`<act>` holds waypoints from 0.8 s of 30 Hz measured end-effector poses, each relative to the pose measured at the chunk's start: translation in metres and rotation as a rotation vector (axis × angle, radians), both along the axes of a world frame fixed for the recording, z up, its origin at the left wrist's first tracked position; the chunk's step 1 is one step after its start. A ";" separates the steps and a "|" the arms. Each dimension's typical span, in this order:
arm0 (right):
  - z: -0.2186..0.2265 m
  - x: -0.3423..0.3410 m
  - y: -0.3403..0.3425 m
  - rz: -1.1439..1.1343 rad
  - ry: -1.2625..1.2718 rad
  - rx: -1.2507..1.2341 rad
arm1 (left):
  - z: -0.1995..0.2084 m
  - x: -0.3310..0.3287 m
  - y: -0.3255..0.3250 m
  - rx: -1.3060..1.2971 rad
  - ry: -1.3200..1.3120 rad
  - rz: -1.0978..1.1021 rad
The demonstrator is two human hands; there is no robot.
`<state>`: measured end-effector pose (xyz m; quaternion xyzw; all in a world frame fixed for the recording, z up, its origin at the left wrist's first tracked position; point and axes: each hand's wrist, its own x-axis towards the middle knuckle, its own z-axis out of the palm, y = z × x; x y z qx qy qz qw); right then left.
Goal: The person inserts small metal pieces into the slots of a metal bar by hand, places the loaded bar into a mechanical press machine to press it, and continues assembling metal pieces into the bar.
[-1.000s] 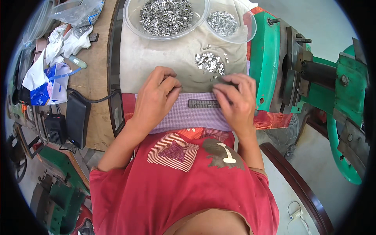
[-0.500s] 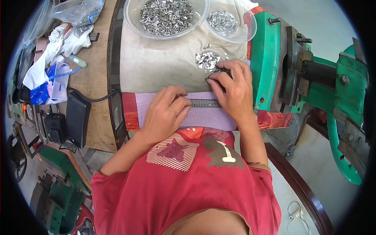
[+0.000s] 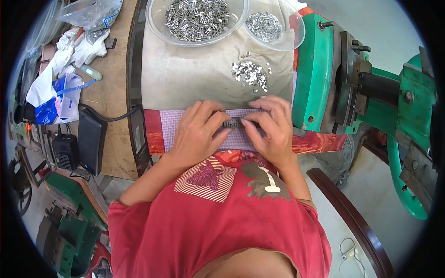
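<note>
Both my hands rest on a lilac cloth pad (image 3: 169,124) at the near edge of the bench. A small dark metal strip (image 3: 233,123) lies on the pad between them. My left hand (image 3: 197,134) pinches its left end with thumb and forefinger. At the strip's right end, the fingertips of my right hand (image 3: 271,129) press down on it. Just beyond my hands, a loose heap of small silver metal pieces (image 3: 250,75) lies on the beige cloth (image 3: 185,78).
Two clear plastic bowls of metal parts, a large one (image 3: 197,18) and a smaller one (image 3: 271,23), stand at the back. A green press machine (image 3: 352,88) stands close on the right. A black power adapter (image 3: 90,141), rags and bags lie on the wooden board on the left.
My right hand came back from the heap of silver pieces to the pad. My left hand shifted right, and both hands closed in on the dark strip.
</note>
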<state>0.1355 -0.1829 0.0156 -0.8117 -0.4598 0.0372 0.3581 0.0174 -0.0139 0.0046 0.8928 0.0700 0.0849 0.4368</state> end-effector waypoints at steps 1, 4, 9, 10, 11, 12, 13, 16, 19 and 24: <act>-0.003 -0.003 -0.001 0.000 0.000 0.000 | 0.000 0.001 0.000 0.000 0.000 0.000; -0.009 -0.008 -0.002 0.027 -0.001 -0.031 | -0.002 0.002 -0.001 0.040 -0.005 -0.025; -0.002 -0.001 -0.003 -0.018 0.004 -0.030 | -0.005 0.004 -0.004 0.032 -0.009 -0.001; -0.003 0.002 -0.001 -0.051 -0.025 -0.020 | -0.005 0.004 -0.004 0.031 -0.009 -0.003; -0.003 0.007 0.002 -0.073 -0.065 -0.023 | -0.005 0.005 -0.004 0.025 -0.005 0.000; -0.003 0.011 0.005 -0.093 -0.106 -0.022 | -0.004 0.005 -0.004 0.023 -0.001 0.005; -0.006 0.016 0.008 -0.109 -0.152 -0.002 | -0.003 0.004 -0.004 0.026 -0.003 0.006; -0.007 0.026 0.023 -0.135 -0.201 0.001 | -0.001 0.002 -0.003 -0.013 0.022 0.013; -0.014 0.031 0.034 -0.140 -0.207 -0.048 | -0.003 -0.001 -0.001 -0.063 0.022 0.033; -0.008 0.029 0.037 -0.161 -0.174 -0.118 | -0.006 -0.005 0.000 -0.024 0.005 -0.020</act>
